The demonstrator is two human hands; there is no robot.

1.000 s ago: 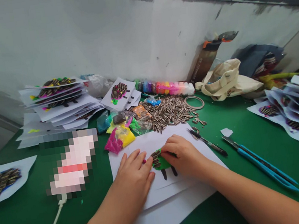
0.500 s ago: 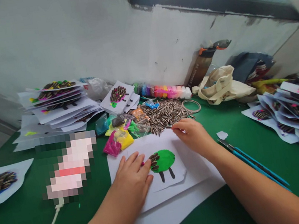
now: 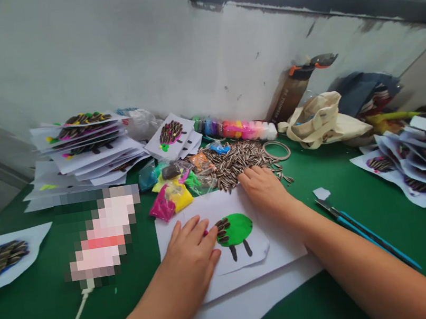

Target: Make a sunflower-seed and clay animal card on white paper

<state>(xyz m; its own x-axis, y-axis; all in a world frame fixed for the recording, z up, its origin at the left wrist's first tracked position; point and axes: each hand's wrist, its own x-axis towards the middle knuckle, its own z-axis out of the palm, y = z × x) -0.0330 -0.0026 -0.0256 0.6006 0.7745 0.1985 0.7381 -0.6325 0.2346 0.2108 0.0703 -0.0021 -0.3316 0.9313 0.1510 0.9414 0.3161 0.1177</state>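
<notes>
My left hand (image 3: 190, 253) lies flat with fingers spread on a white paper sheet (image 3: 227, 281), beside a green clay oval (image 3: 241, 228). Striped sunflower seeds (image 3: 222, 230) are stuck in rows over the oval's left end, and two dark legs (image 3: 247, 247) stand below it. A bit of magenta shows at my fingertips. At the near edge of a loose sunflower seed pile (image 3: 230, 165), my right hand (image 3: 263, 186) has its fingers bent and drawn together. Its fingertips are partly hidden, so what they hold cannot be made out.
Bagged coloured clay (image 3: 170, 198) lies left of the seeds, with a tape ring (image 3: 277, 151) to their right. Scissors-like blue tools (image 3: 372, 237) lie right of my forearm. Stacks of seed pictures (image 3: 91, 145) stand left and right. A cloth bag (image 3: 321, 119) and bottle (image 3: 290, 89) are behind.
My right hand has moved slightly away from me, from above the paper's far edge onto the seed pile's near edge. My left hand stays on the paper; the view has shifted a little.
</notes>
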